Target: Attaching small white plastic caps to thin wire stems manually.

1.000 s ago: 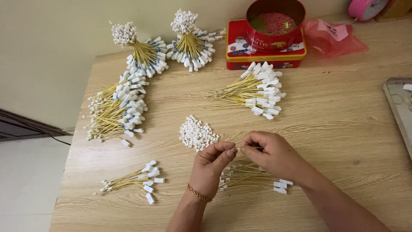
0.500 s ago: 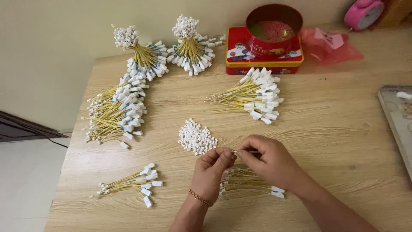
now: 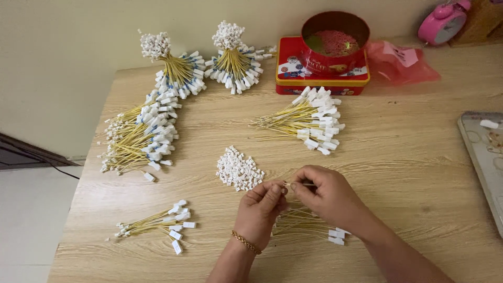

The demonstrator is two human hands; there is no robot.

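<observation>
My left hand and my right hand meet over the wooden table, fingertips pinched together on one thin yellow wire with a small white piece at its end. Under the hands lies a small bunch of yellow wires with white tags. A pile of small white plastic connectors sits just left of the fingertips. My left wrist wears a thin gold bracelet.
Bundles of tagged yellow wires lie at the front left, left, centre and, tied in bunches, at the back. A red round tin stands on a red box. Pink bag, pink clock, tray at right.
My hands stay pinched together at the same spot on the wire; the camera view has shifted slightly, and nothing else on the table has moved.
</observation>
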